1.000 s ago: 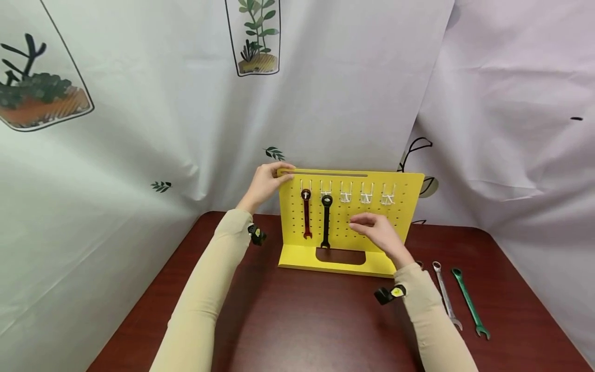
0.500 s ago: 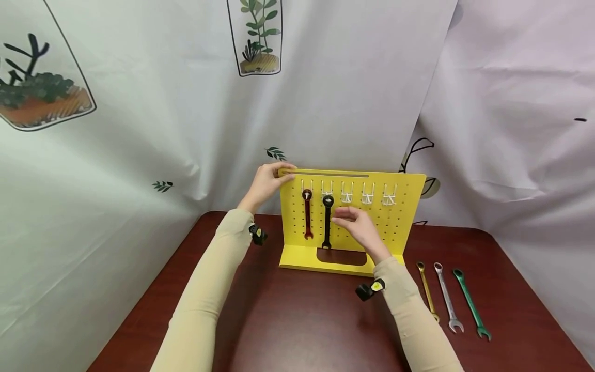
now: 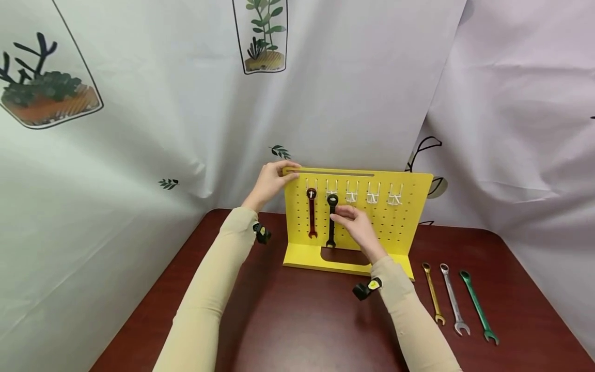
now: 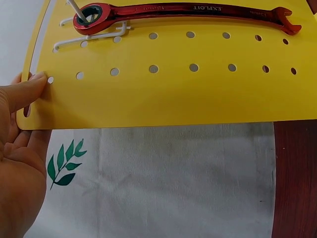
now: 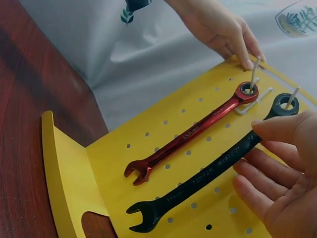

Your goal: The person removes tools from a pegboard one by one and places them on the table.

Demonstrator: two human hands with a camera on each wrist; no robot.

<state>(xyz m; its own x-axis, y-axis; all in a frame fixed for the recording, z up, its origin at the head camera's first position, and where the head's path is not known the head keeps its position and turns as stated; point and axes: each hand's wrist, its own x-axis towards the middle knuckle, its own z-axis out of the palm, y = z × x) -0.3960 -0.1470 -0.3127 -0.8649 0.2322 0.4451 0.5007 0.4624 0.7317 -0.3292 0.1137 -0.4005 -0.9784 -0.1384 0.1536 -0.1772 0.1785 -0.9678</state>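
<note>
At the top left corner of a yellow pegboard (image 3: pixel 418 206), my left hand (image 3: pixel 271 180) grips the edge, thumb in front. A red combination wrench (image 4: pixel 183 10) hangs by its ring end from the leftmost white hook. To its right a black combination wrench (image 5: pixel 198 178) hangs ring end up, with a white hook through the ring. My right hand (image 5: pixel 285 168) pinches the black wrench just below the ring. In the right wrist view the thumb lies across the shaft and the other fingers are beside and behind it.
Several white hooks (image 3: pixel 373 196) line the board to the right. A gold wrench (image 3: pixel 433 294), a silver wrench (image 3: pixel 453 299) and a green wrench (image 3: pixel 479 306) lie on the dark red table (image 3: pixel 297 320) at right. A white cloth (image 3: pixel 353 93) hangs behind.
My right hand has moved left across the board and taken hold of the black wrench. The gold wrench has come into view from behind the right arm. My left hand stays at the corner.
</note>
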